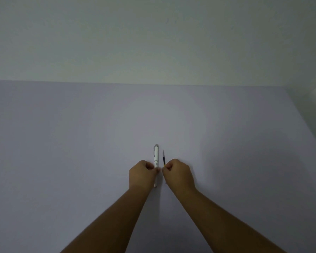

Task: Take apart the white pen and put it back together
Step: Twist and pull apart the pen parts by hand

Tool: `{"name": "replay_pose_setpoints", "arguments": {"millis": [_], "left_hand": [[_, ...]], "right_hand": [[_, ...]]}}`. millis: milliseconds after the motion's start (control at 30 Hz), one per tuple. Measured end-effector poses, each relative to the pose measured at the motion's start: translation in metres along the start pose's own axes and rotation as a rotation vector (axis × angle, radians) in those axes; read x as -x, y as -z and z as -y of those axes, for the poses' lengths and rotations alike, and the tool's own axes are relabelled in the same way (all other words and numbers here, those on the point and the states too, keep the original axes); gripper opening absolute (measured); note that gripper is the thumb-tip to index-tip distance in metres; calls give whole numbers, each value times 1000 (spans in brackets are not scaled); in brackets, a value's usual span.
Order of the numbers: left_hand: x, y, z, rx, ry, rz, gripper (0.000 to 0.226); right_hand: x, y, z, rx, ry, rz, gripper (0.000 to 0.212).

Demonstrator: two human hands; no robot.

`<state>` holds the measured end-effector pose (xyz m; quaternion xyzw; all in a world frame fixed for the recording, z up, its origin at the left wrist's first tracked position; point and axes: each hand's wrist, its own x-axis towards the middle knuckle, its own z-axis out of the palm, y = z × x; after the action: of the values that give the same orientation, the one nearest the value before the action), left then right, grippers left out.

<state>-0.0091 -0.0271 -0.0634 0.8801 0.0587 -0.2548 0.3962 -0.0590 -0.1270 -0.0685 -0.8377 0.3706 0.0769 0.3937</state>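
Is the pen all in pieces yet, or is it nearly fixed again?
It is apart right now. Done: the thin dark refill is out of the white pen body. In hand: the left hand pinches the body, the right hand pinches the refill, side by side over the pale table. Left: the refill must go back inside. I cannot tell whether it is coming out or going in.

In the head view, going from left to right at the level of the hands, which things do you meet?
Left hand → white pen barrel with grey clip → thin dark ink refill → right hand.
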Motion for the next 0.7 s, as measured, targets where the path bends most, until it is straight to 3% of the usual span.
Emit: {"name": "replay_pose_setpoints", "arguments": {"millis": [700], "left_hand": [[-1,0,4,-59,-32,-7,21]], "right_hand": [[-1,-4,-5,-16,15,-11,16]]}}
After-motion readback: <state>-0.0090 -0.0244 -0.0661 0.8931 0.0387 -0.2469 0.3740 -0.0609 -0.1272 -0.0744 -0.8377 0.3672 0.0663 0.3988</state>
